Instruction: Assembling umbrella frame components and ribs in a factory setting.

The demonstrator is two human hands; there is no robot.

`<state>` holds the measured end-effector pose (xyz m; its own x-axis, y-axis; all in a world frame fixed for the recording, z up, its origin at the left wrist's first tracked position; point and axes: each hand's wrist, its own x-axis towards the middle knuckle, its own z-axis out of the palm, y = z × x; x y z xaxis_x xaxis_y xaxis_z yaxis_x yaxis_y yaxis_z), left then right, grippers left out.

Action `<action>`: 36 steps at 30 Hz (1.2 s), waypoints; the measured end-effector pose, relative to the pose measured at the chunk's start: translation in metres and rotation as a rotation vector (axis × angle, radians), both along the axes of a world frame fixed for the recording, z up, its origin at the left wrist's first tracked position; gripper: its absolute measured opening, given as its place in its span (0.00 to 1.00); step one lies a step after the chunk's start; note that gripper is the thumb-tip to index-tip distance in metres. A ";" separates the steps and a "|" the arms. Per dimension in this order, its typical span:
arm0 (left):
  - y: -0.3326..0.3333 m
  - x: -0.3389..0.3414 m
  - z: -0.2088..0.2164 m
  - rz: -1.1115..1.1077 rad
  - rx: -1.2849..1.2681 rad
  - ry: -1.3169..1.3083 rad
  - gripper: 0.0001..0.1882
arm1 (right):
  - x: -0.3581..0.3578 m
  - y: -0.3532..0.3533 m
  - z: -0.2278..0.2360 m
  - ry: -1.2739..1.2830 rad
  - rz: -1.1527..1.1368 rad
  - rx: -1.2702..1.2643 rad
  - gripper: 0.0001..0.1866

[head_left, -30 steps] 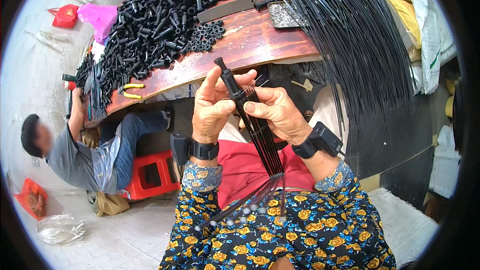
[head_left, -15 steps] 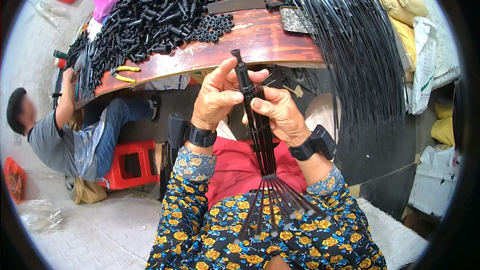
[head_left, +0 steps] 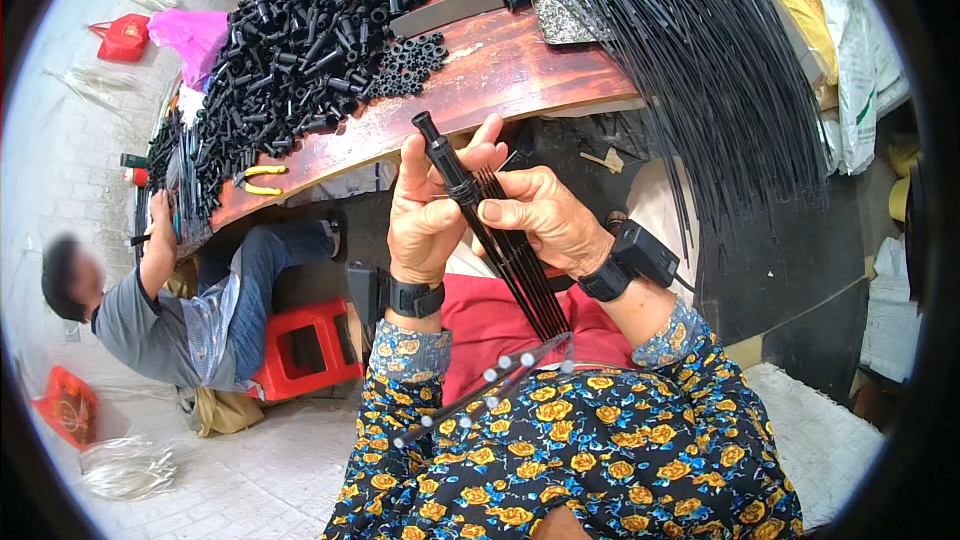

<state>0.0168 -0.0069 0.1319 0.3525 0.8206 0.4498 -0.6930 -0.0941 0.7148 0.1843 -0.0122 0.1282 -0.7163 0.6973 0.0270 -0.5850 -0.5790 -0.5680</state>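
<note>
Between my two hands is what looks like a small umbrella frame (head_left: 440,152), a black ribbed tube with a bundle of thin black rods (head_left: 522,285) hanging from it. It slants, tube end up and to the left. My left hand (head_left: 420,225) is closed around the tube, thumb pressed near its collar, with some fingers raised. My right hand (head_left: 545,218) pinches the rods just below the collar. At the lower end the rods have hinged arms (head_left: 475,395) with pale round tips, which lie over my patterned shirt. The joint at the collar is partly hidden by my fingers.
A reddish wooden table (head_left: 490,70) holds a heap of black plastic tubes (head_left: 300,40), black rings (head_left: 405,65), yellow-handled pliers (head_left: 262,180) and a metal tray (head_left: 568,20). Long black rods (head_left: 700,90) overhang its right side. A co-worker (head_left: 165,310) sits at left near a red stool (head_left: 305,350).
The frame has tilted further left at its top, and its tipped arms have swung left from a downward fan. Both hands keep their hold. The whole view has shifted and turned slightly.
</note>
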 end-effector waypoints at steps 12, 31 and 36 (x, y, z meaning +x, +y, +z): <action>-0.072 0.026 0.088 0.558 -0.175 0.286 0.39 | 0.005 0.004 -0.001 -0.122 -0.298 0.055 0.14; -0.027 0.044 0.049 1.115 -0.257 0.597 0.11 | -0.033 0.014 0.004 -0.335 -0.620 0.367 0.14; -0.028 0.055 0.056 1.101 -0.236 0.560 0.10 | -0.023 0.006 0.021 -0.263 -0.644 0.377 0.16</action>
<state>0.0721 -0.0352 0.1882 -0.4741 0.8404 0.2626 0.0749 -0.2587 0.9630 0.1613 -0.0057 0.1488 -0.1908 0.9545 0.2292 -0.5586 0.0865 -0.8249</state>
